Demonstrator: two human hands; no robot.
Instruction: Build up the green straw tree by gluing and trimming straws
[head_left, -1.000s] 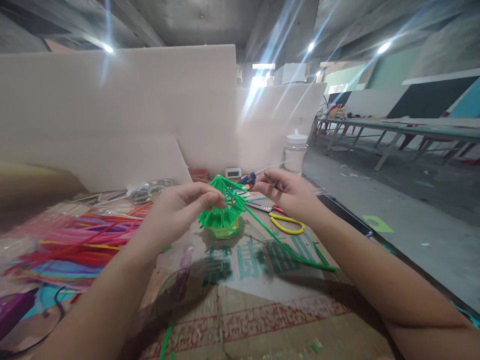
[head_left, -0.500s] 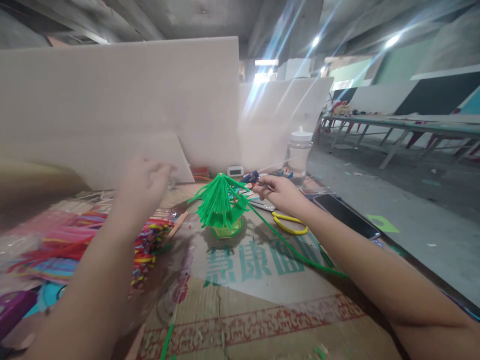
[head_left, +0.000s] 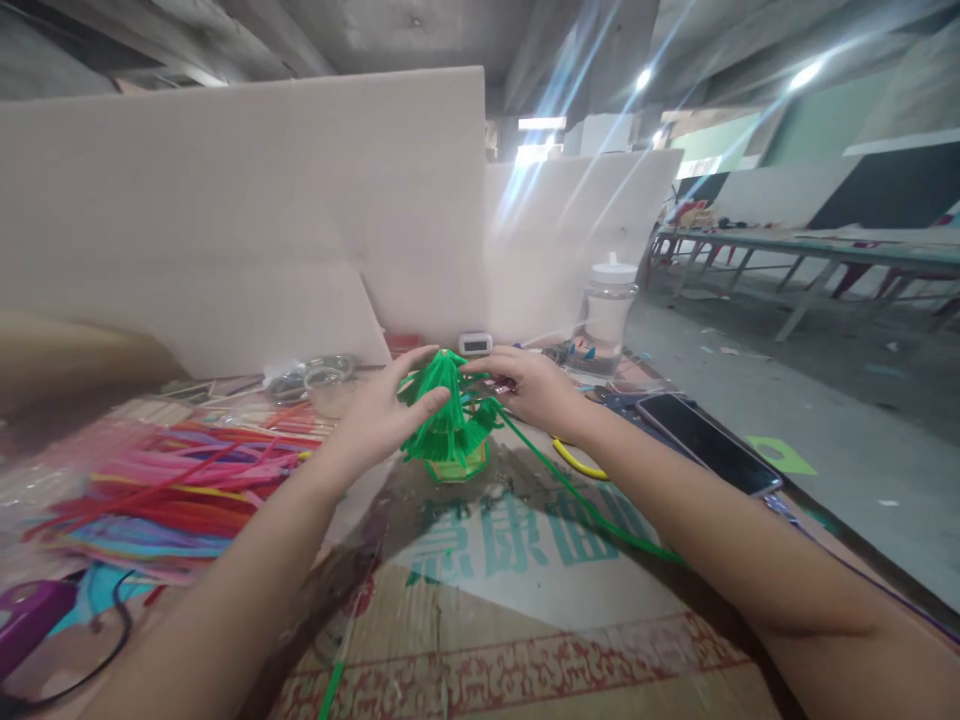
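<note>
A small green hut (head_left: 450,410), its roof made of fuzzy pipe-cleaner strands gathered to a peak, stands upright on the cardboard. My left hand (head_left: 394,405) is curved around the roof's left side, thumb across the front strands and fingers toward the peak and behind. From the right, my right hand (head_left: 536,385) reaches to the roof with its fingers extended and bent; their tips are by the upper strands. Its thumb is hidden. A long green pipe cleaner (head_left: 577,495) runs from the hut's right side under my right forearm. Yellow scissor handles (head_left: 577,460) show partly beside that arm.
Bundles of coloured pipe cleaners (head_left: 172,480) lie at left, near a purple device (head_left: 34,615) with a cable. A lidded clear jar (head_left: 609,315) and a phone (head_left: 709,443) are at right. White boards (head_left: 300,210) stand behind, with a small white clock-like device (head_left: 475,344).
My left hand has come right and forward onto the roof. My right hand has moved left to it. The roof strands on the left look drawn in. The view has shifted slightly.
</note>
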